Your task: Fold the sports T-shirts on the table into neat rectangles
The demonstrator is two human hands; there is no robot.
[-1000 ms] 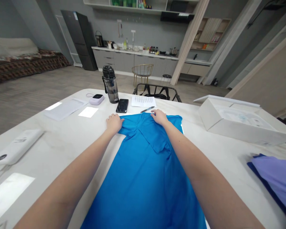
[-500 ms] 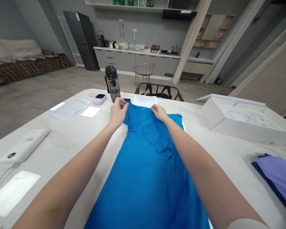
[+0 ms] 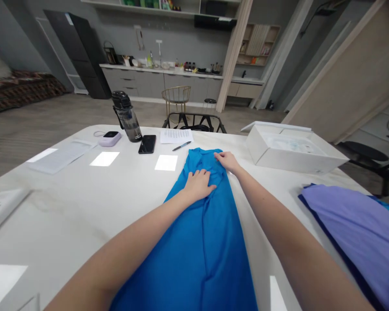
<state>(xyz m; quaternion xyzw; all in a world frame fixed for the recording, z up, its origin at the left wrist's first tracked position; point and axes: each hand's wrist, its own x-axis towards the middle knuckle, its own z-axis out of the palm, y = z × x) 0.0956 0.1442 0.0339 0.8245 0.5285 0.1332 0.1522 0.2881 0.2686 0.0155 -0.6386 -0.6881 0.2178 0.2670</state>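
A blue shirt [image 3: 188, 263] lies lengthwise on the white table in a long, narrow shape, its near end running out of the bottom of the view. My left hand [image 3: 199, 185] rests on the cloth near the far end, fingers spread over some wrinkles. At the far right corner my right hand [image 3: 227, 161] pinches the shirt's edge between thumb and fingers. A lengthwise crease runs down the fabric toward me.
Beyond the shirt are a pen [image 3: 182, 146], a printed sheet [image 3: 176, 136], a black phone [image 3: 147, 144], a water bottle [image 3: 129, 121] and a small lilac device [image 3: 110, 138]. To the right stand an open white box [image 3: 288, 157] and folded purple clothing [image 3: 353, 224].
My left hand has let go of the shirt's far left corner and now lies on the cloth. The shirt's left part is folded inward, uncovering the phone and pen. The view has turned right.
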